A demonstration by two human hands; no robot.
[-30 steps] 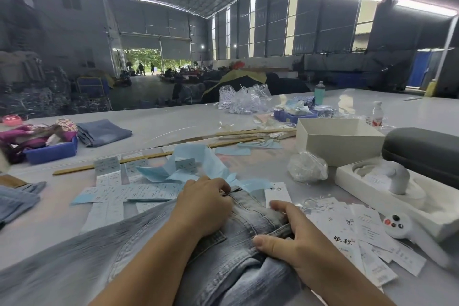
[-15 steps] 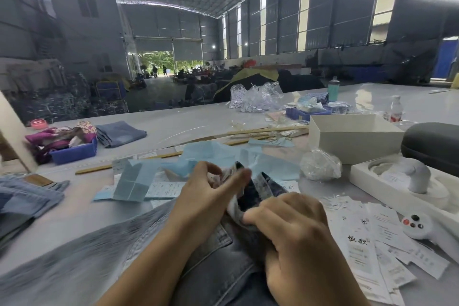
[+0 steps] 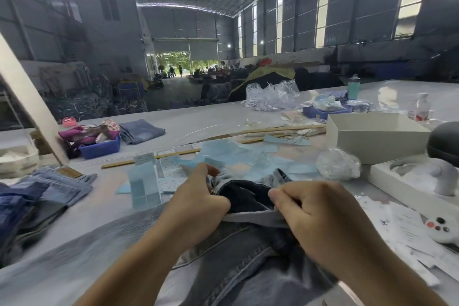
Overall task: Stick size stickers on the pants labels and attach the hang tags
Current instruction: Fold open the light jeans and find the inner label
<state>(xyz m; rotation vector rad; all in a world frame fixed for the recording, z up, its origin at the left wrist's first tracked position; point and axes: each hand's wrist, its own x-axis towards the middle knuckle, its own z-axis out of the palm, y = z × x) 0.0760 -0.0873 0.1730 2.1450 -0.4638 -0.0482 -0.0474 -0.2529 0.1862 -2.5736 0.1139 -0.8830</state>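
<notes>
Since a second ago the flat jeans [image 3: 238, 251] on the tabletop [image 3: 104, 196] have been pulled open at the waistband, dark inside showing. The left hand [image 3: 198, 204] and right hand [image 3: 320, 213] each pinch soft faded denim; white paper tags [image 3: 407, 228] lie right.

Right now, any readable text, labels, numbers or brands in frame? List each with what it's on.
None can be read.
Hang tags, right of the jeans: dark printed marks, too blurred.
Sticker sheets beyond the left hand: rows of print, too small.
Bottle at far right: red label, unreadable.
Leather patch on the stacked jeans: no text discernible.
</notes>
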